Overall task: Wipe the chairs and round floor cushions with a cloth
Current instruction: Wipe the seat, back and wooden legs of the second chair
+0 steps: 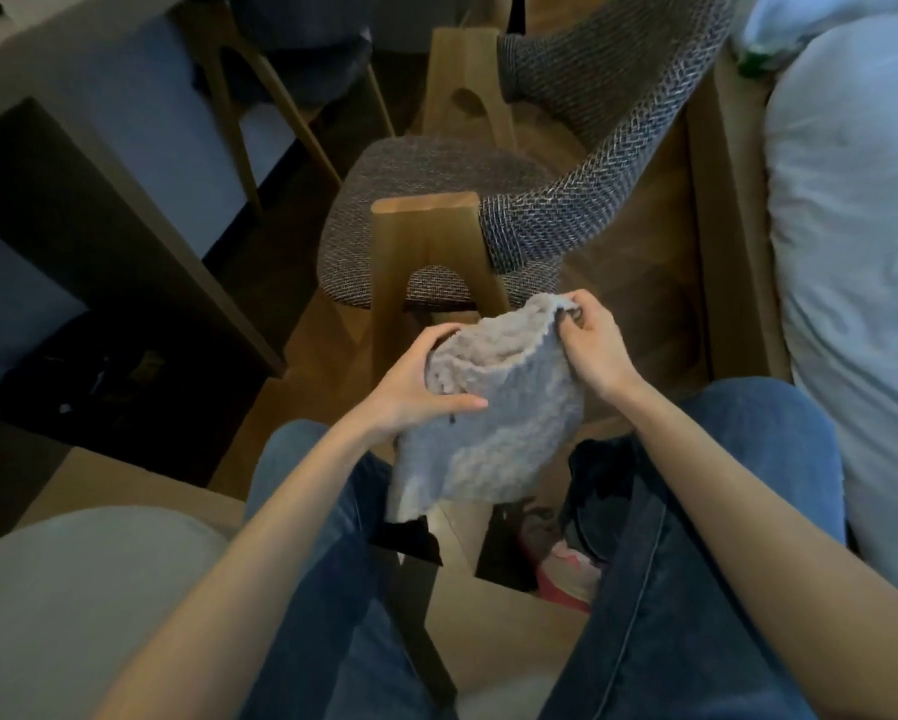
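A fluffy grey cloth [493,418] hangs between my hands above my knees. My left hand [426,381] grips its left edge, thumb lying across the front. My right hand [590,345] pinches the upper right corner. Just beyond the cloth stands a chair [426,184] with a grey woven seat, a curved woven backrest [592,163] and light wooden legs. A pale grey round cushion [73,589] lies at the lower left beside my left leg.
A second wooden chair [291,70] is tucked under a table [73,96] at the upper left. White bedding [852,252] fills the right side. A dark bag [99,376] lies on the floor at the left. A pink shoe [566,569] sits between my legs.
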The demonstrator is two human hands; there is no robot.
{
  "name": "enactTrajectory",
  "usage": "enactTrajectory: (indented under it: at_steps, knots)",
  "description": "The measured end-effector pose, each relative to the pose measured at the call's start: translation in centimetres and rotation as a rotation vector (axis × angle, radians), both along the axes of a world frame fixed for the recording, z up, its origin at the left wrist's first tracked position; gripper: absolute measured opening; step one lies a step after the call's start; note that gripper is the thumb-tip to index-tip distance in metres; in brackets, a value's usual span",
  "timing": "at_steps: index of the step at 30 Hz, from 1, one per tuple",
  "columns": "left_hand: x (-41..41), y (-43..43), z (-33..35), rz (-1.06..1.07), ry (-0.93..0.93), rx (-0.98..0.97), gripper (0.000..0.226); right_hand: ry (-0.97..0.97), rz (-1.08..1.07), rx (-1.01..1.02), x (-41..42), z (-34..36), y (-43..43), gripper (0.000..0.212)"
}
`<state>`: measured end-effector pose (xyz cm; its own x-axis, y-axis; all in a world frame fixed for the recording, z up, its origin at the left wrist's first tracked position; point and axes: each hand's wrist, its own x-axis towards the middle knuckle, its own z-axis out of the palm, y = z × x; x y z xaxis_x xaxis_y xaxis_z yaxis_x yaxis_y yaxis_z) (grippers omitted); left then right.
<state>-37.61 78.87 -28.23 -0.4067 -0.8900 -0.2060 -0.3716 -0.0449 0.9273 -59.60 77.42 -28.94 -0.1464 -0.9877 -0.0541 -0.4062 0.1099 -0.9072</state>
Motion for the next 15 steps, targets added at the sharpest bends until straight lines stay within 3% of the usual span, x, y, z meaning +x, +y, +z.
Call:
enactTrajectory:
  at_steps: [4, 7, 11, 14, 15]
  knots:
    - [0.2, -0.1, -2.6, 0.130, -0.042, -0.051, 0.047, 0.113, -0.035, 0.022, -1.2, -1.3, -1.2, 0.018]
    - [0.8, -0.2, -4.3, 0.186, -0.085, 0.014, 0.023, 0.159, -0.010, 0.072, -1.3, -1.9, -1.8, 0.019]
    - [1.4, 0.1, -6.2, 0.265, -0.029, 0.125, 0.023, 0.003, 0.050, 0.159, -0.4, -1.8, -2.2, 0.016]
    - [1.7, 0.4, -7.1, 0.385, -0.018, 0.037, 0.030, 0.001, 0.030, 0.206, -0.4, -2.2, -2.4, 0.019]
    - [2.0, 0.4, -7.2, 0.451, -0.017, -0.009, 0.031, 0.010, 0.035, 0.237, -0.3, -2.4, -2.4, 0.029]
